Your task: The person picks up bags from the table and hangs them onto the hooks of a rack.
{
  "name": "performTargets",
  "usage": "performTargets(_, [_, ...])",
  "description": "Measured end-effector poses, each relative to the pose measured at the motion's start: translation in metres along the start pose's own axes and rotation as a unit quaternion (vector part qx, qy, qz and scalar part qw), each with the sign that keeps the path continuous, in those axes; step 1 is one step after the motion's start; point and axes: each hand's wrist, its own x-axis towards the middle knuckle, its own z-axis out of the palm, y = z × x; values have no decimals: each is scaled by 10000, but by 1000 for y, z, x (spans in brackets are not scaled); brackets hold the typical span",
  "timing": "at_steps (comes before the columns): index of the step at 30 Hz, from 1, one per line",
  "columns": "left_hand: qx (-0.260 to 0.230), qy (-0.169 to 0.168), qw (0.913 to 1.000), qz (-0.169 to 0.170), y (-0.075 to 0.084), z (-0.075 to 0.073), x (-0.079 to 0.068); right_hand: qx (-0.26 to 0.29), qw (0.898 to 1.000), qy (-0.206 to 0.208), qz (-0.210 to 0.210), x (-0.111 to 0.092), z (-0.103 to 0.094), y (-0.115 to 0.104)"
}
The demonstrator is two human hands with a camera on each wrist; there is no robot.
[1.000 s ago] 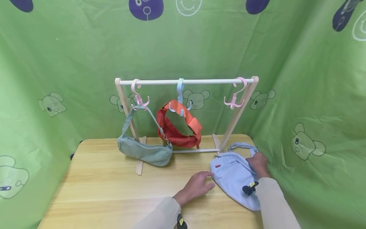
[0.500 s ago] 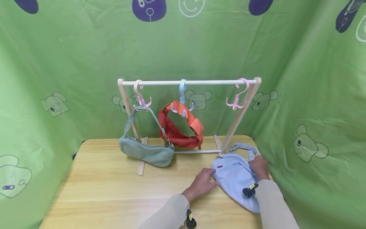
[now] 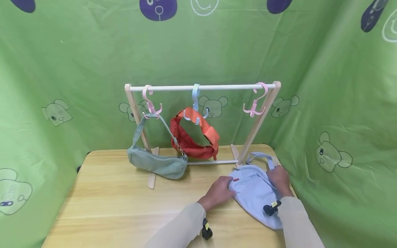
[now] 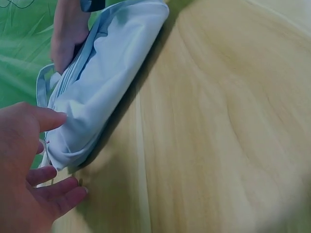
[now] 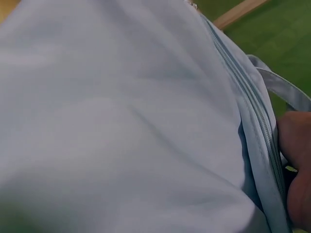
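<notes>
Left hand [image 3: 218,193]: thumb and fingers loosely spread around left end of light-blue bag [image 3: 252,198]. Right hand [image 3: 280,179]: curled, gripping its strap-side edge. Bag lies on table [image 3: 124,210] between them. Rack [image 3: 226,87] behind.

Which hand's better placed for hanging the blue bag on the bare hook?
Probably the right hand: it's at the strap, nearer the bare hook; the left hand is at the opposite edge of the blue bag.
</notes>
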Motion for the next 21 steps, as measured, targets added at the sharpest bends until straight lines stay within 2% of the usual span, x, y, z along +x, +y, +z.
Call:
performTargets(4, [33, -30, 10000, 56, 0, 0, 3, -71, 9982, 336, -499, -7, -2, -8])
performTargets(11, [517, 125, 9977, 420, 5, -5, 9, 113, 9872, 721, -1421, -27, -3, -24])
performTargets(21, [810, 267, 9947, 580, 14, -19, 13, 28, 9762, 741, -2038, -52, -1, -42])
